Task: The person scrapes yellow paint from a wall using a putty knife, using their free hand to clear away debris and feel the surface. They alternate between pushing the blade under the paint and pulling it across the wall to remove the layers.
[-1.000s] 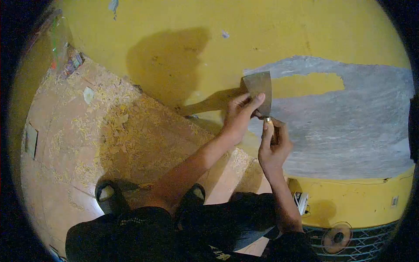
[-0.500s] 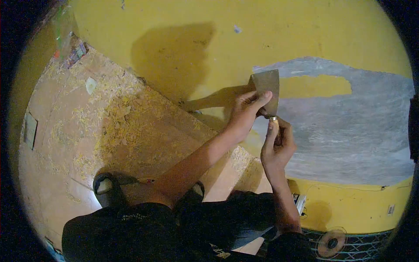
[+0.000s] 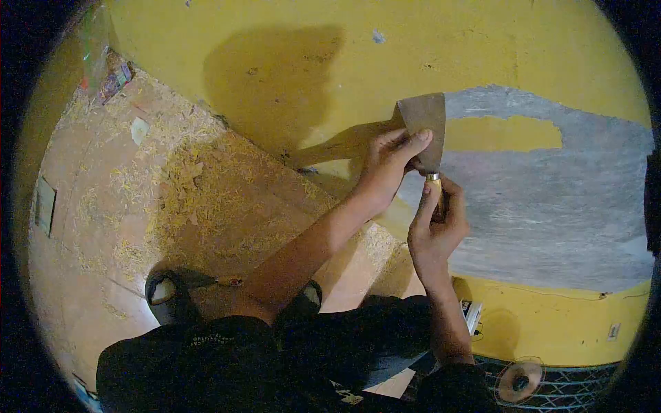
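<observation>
A wide metal scraper point(image 3: 425, 113) with a light wooden handle is held up before the yellow wall point(image 3: 275, 82). My left hand point(image 3: 394, 162) grips the blade's lower part, its thumb flat on the metal. Just below, my right hand point(image 3: 439, 220) is wrapped round the handle under the shiny collar. To the right, the wall shows a large bare grey patch point(image 3: 537, 206) with a strip of yellow paint point(image 3: 509, 133) inside it.
Yellow paint flakes point(image 3: 189, 186) litter the floor point(image 3: 89, 275). A plastic bag point(image 3: 96, 48) lies in the upper left corner. A white box point(image 3: 472, 316) and a round fan-like object point(image 3: 520, 381) are at the lower right. My knees are below.
Both hands and the scraper have shifted slightly upward in the view, with the blade a little further right. The grip on the tool looks the same.
</observation>
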Demonstrator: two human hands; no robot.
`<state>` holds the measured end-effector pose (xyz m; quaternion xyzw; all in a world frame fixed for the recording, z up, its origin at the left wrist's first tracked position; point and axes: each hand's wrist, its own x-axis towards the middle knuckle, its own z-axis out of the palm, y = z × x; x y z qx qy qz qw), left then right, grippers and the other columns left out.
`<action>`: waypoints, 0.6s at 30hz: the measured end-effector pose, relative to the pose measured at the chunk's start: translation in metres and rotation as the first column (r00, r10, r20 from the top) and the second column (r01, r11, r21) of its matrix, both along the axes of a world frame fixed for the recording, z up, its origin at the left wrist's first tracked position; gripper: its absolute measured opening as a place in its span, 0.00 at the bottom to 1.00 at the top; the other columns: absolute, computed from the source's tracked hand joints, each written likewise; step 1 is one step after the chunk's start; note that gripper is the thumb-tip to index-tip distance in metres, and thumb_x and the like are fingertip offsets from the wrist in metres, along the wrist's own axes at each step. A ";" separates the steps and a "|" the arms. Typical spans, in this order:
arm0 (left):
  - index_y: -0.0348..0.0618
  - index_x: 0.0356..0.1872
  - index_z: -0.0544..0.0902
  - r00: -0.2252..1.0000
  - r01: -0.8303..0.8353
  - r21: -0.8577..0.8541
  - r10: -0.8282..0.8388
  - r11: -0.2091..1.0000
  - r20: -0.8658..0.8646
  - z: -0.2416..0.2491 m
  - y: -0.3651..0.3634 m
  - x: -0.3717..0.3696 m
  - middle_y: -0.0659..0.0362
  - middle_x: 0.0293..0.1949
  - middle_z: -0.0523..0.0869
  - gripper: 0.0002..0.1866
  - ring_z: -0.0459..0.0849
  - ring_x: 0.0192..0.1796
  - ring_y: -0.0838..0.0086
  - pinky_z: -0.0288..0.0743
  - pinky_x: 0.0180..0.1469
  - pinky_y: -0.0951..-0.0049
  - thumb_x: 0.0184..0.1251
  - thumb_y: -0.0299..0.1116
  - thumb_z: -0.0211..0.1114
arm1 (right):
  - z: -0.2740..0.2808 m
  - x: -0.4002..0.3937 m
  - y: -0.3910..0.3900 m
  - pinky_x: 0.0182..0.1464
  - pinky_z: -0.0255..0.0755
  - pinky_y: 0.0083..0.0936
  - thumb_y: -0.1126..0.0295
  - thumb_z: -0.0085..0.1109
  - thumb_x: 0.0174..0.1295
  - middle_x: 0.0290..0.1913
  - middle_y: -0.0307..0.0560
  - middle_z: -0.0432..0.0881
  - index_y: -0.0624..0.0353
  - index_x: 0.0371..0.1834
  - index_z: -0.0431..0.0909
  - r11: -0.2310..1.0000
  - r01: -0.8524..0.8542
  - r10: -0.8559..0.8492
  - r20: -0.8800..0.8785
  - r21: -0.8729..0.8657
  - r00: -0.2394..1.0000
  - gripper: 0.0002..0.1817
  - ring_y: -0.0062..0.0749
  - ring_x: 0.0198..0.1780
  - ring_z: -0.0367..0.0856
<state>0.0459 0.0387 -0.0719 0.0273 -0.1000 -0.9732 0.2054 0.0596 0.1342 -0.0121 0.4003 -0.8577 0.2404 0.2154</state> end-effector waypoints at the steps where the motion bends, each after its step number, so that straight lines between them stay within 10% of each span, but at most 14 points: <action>1: 0.42 0.32 0.82 1.000 -0.002 0.027 0.003 1.000 -0.024 0.000 -0.001 0.000 0.67 0.25 0.79 0.12 0.73 0.27 0.84 0.70 0.31 0.81 0.63 0.41 0.65 | 0.000 0.002 -0.002 0.22 0.64 0.15 0.72 0.55 0.65 0.22 0.42 0.78 0.65 0.44 0.75 0.999 0.027 -0.027 -0.007 0.023 1.000 0.08 0.13 0.21 0.68; 18: 0.44 0.37 0.81 0.994 0.049 0.004 -0.049 0.999 -0.101 -0.005 0.004 -0.004 0.68 0.30 0.80 0.11 0.75 0.32 0.83 0.69 0.35 0.78 0.64 0.40 0.64 | -0.005 -0.002 0.006 0.27 0.72 0.20 0.71 0.55 0.65 0.29 0.52 0.82 0.66 0.47 0.73 0.998 -0.001 0.006 -0.080 0.061 0.997 0.12 0.20 0.26 0.80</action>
